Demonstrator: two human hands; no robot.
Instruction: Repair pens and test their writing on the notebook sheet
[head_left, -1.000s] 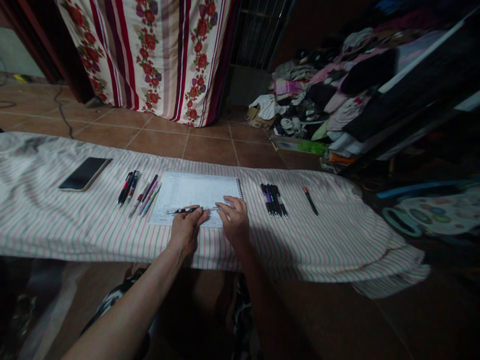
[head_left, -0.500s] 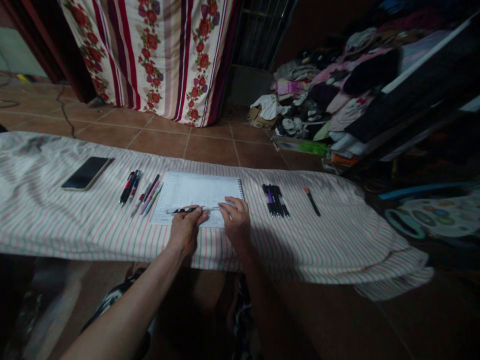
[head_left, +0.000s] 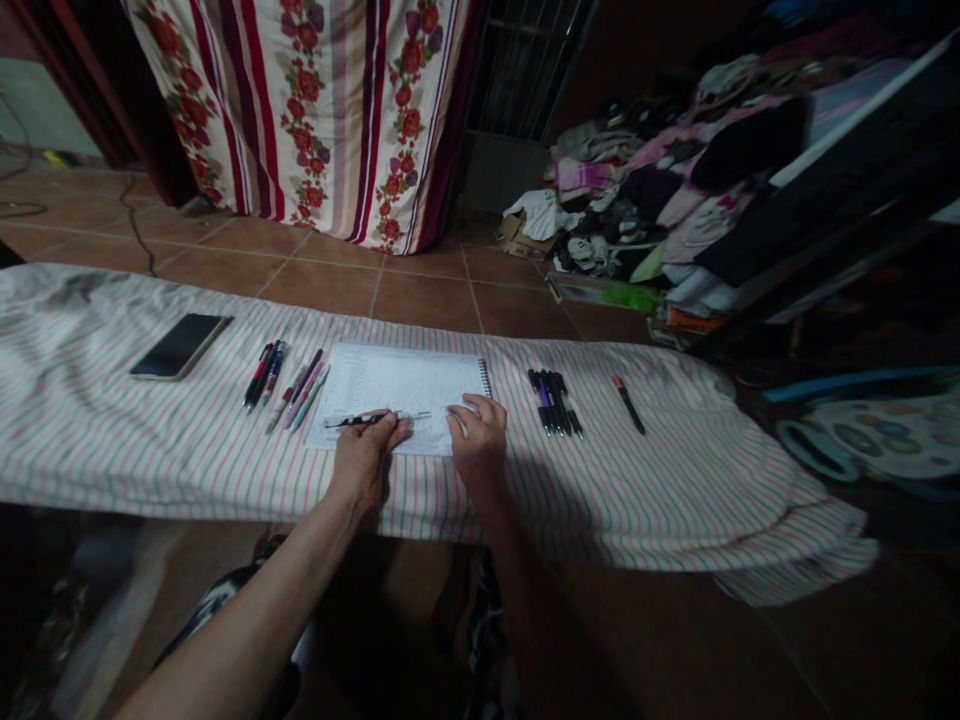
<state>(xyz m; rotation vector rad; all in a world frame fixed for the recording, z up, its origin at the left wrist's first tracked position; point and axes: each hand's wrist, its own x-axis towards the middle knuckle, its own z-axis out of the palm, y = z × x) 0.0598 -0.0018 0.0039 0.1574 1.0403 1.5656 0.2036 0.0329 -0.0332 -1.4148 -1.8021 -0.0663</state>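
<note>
Over the lower part of a spiral notebook (head_left: pixel 409 375), my left hand (head_left: pixel 366 450) holds a black and silver pen (head_left: pixel 360 420), its thin clear end pointing right. To the right, by the notebook's lower right corner, is my right hand (head_left: pixel 480 435), its fingers curled close together; whatever they hold is too small to make out. Left of the notebook lie several coloured pens (head_left: pixel 304 392) and a group of dark and red pens (head_left: pixel 264 376). Several black and purple pens (head_left: pixel 553 403) lie to the right, and farther right a single black pen with an orange end (head_left: pixel 628 404).
A dark phone (head_left: pixel 181 347) lies at the left on the striped cloth (head_left: pixel 660 480). Beyond the cloth are a tiled floor, a floral curtain (head_left: pixel 349 120) and a heap of clothes (head_left: pixel 675 180). A patterned blue-edged object (head_left: pixel 877 435) stands at the right.
My hands have moved apart. The pen in my left hand has shifted slightly left, and my right hand's fingers have come off its thin end.
</note>
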